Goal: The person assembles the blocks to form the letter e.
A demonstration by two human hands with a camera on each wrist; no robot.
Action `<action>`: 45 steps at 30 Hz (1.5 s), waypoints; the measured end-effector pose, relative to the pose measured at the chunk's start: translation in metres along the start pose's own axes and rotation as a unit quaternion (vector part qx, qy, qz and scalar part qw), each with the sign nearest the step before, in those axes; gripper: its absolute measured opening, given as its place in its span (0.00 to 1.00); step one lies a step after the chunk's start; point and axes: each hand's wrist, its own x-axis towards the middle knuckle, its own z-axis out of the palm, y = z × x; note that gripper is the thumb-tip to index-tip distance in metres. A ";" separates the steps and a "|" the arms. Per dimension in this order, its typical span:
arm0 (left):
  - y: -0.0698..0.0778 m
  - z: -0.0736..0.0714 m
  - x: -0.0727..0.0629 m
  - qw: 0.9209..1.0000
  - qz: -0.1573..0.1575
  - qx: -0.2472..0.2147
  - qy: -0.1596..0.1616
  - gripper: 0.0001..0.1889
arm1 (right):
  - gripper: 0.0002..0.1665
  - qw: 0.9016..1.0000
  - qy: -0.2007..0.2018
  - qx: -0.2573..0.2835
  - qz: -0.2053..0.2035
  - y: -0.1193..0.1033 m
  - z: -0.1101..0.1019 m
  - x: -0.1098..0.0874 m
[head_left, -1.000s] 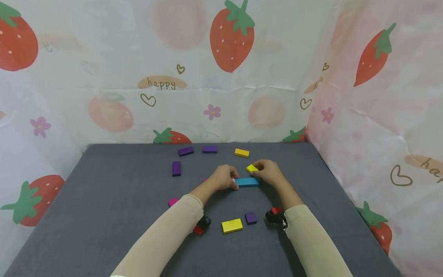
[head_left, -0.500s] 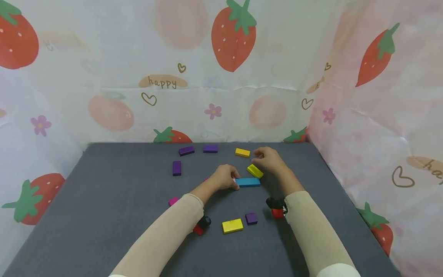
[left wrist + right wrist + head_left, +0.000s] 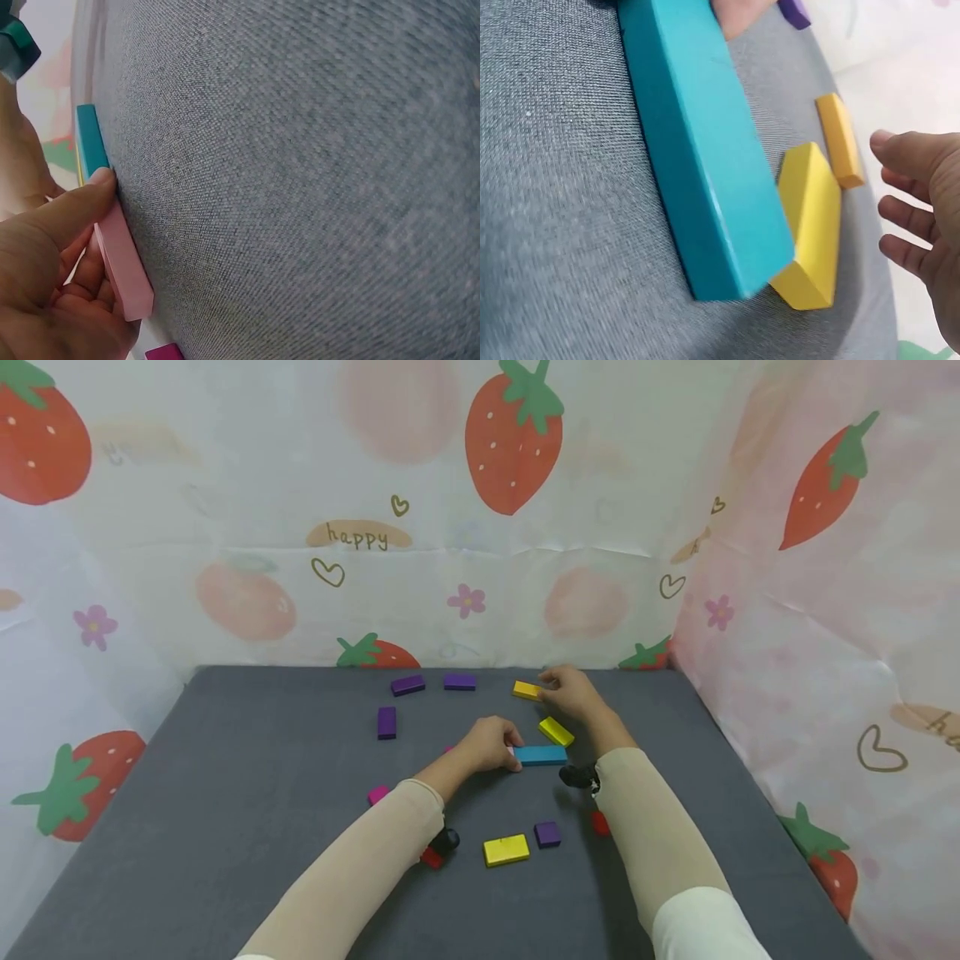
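My left hand pinches a long pink block where it meets a blue block; its thumb lies at the seam and its fingers are behind. The two blocks lie end to end in a line on the cloth. From the blue block's far right end, a yellow block slants away. My right hand is at the right end of an orange-yellow block near the table's back edge. In the right wrist view its thumb and fingers are spread, with a gap between them and that orange-yellow block.
Several purple blocks lie at the back left of the grey table. A magenta block is beside the left forearm. In front are a thick yellow block, a small purple block and a red block.
My right hand has let go of the slanted yellow block and moved back and then left to the orange-yellow block. My left hand stays at the pink and blue blocks.
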 end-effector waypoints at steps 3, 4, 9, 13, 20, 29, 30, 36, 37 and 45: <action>0.001 -0.003 -0.001 1.000 -0.002 0.002 0.001 0.15 | 0.25 1.000 -0.002 -0.001 -0.003 0.001 0.004 0.005; 0.001 -0.004 -0.001 1.000 -0.002 0.003 0.001 0.15 | 0.26 1.000 -0.002 0.001 -0.003 0.001 0.005 0.006; 0.003 -0.006 -0.003 1.000 0.000 0.002 0.003 0.15 | 0.27 1.000 -0.005 0.007 0.003 -0.001 0.009 0.011; 0.004 -0.006 -0.004 1.000 0.000 0.000 -0.002 0.15 | 0.26 1.000 -0.010 -0.003 0.012 -0.001 0.012 0.015; 0.003 -0.005 -0.003 1.000 0.004 0.002 0.001 0.15 | 0.24 1.000 -0.001 -0.008 0.027 0.001 0.019 0.020; 0.001 -0.003 -0.003 1.000 0.003 0.000 -0.002 0.15 | 0.22 0.999 0.005 -0.007 0.038 -0.001 0.022 0.018; 0.001 -0.003 -0.003 1.000 0.003 0.000 -0.003 0.15 | 0.22 0.999 0.005 -0.008 0.039 -0.002 0.021 0.017; 0.001 -0.001 -0.003 1.000 0.001 -0.003 -0.006 0.16 | 0.22 0.999 0.008 0.003 0.035 -0.007 0.016 0.008; 0.001 -0.001 -0.002 1.000 0.001 -0.003 -0.006 0.16 | 0.22 0.999 0.008 0.005 0.032 -0.009 0.015 0.007; 0.000 -0.001 -0.002 1.000 0.003 0.001 -0.003 0.16 | 0.20 1.000 -0.009 0.013 0.003 -0.016 0.012 -0.007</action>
